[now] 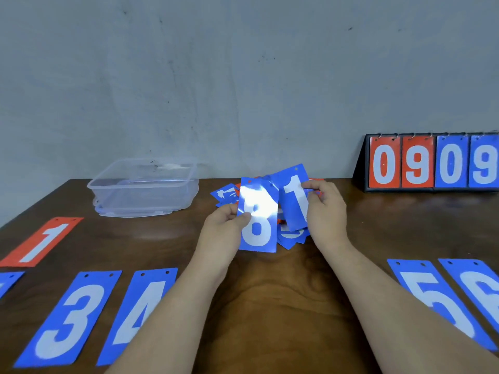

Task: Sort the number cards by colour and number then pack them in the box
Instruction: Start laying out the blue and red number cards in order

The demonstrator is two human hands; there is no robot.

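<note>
L hand [229, 220]: blue 8 card [258, 220] pinched | R hand [325, 206]: blue 1 card [294, 198] pinched, lifted off pile [290, 236] for sorting | box [143, 187] unfilled

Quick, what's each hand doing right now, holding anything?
The left hand holds the blue 8 card.
The right hand holds the blue 1 card.
</note>
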